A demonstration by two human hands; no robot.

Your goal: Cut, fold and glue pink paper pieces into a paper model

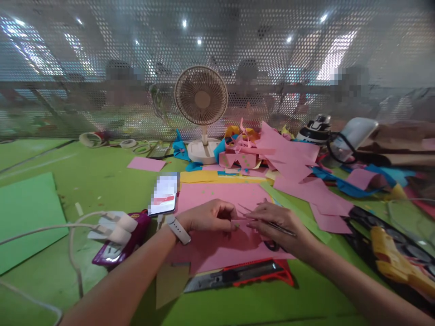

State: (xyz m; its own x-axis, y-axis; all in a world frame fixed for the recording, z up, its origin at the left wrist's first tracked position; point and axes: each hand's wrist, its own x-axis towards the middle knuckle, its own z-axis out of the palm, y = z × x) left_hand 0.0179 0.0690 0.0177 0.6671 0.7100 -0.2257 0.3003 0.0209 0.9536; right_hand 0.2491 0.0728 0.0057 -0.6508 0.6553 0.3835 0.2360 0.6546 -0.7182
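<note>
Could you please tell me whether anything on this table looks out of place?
Yes: the knife lies askew along the pink paper's near edge, its blade apparently exposed. Paper scraps are also heaped untidily, some right beside the fan.

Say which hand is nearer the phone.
Left. The left hand is right of the phone and slightly lower in frame; the right hand, holding a thin metal tool, is farther right.
</note>
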